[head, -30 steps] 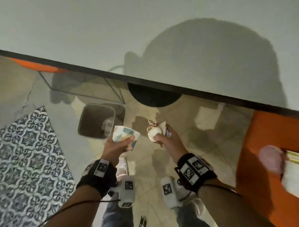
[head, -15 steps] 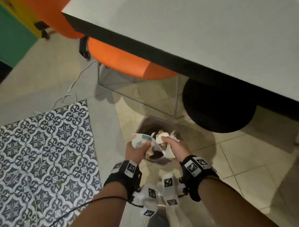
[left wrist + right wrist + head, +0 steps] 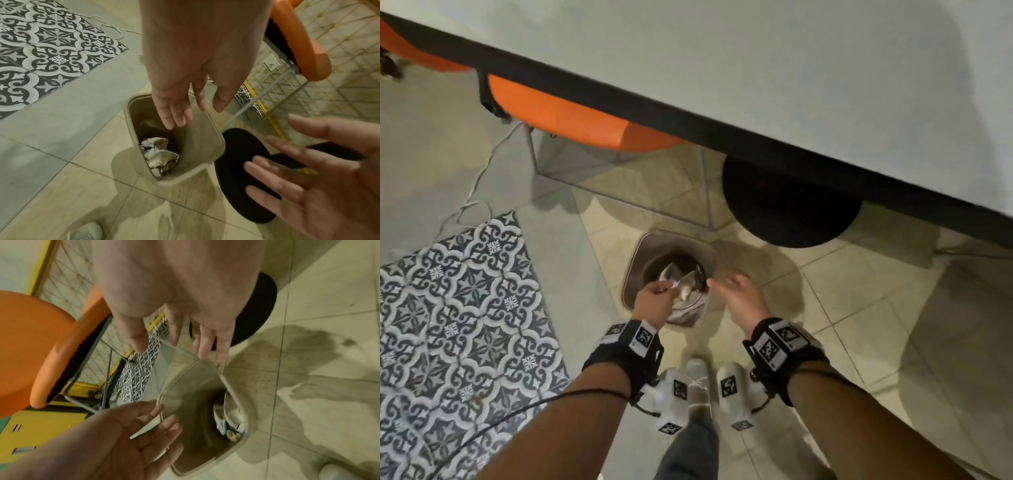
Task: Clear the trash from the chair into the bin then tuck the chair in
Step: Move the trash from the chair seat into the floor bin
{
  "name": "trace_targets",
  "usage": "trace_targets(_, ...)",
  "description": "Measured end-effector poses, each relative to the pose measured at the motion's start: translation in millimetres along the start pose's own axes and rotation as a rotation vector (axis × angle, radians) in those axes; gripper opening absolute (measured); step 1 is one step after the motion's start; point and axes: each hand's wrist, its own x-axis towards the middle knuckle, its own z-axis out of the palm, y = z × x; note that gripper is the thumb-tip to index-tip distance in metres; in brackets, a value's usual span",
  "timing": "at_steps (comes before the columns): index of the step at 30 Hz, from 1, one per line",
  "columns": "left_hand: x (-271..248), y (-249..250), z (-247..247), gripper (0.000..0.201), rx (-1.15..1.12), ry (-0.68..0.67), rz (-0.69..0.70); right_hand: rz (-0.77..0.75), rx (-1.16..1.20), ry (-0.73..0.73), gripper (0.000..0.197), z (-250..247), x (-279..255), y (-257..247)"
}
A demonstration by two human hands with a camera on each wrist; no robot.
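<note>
Crumpled trash (image 3: 159, 154) lies at the bottom of the beige bin (image 3: 635, 263) directly beneath both spread, empty hands, left hand (image 3: 654, 301) and right hand (image 3: 736, 294), while the orange chair (image 3: 571, 118) beyond the bin sits under the table (image 3: 756, 68).

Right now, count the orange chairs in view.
2. One orange chair is tucked under the table edge behind the bin; a second shows at far left, mostly hidden.

Dim, warm light falls from above, and soft shadows are cast on the floor tiles (image 3: 308, 386) toward 3 o'clock. Motion blur is seen on the right hand (image 3: 736, 291); edges are bent by wide-angle distortion.
</note>
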Motion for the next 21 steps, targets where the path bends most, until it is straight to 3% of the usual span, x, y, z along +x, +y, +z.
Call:
trace_targets(7, -83.7, 28.9, 114.2, 0.008, 0.207, -0.201, 0.081, -0.146, 0.081, 0.433, 0.017, -159.4, -46.6, 52.2)
trace_targets(13, -188.2, 27.6, 261.7, 0.019, 0.357, -0.423, 0.157, -0.144, -0.008, 0.839, 0.027, -332.5, -126.2, 135.6)
trace_targets(17, -267.0, 11.8, 374.4, 0.026, 0.459, -0.505, 0.210, -0.212, -0.257, 1.206, 0.037, -444.4, -194.1, 203.1)
trace_targets(19, -308.0, 1.7, 430.6, 0.035, 0.536, -0.483, 0.287, -0.172, -0.317, 1.310, 0.047, -492.3, -224.3, 239.7)
trace_targets(21, -349.4, -5.9, 480.9, 0.052, 0.569, -0.466, 0.355, -0.067, -0.352, 1.297, 0.068, -533.6, -247.2, 268.8)
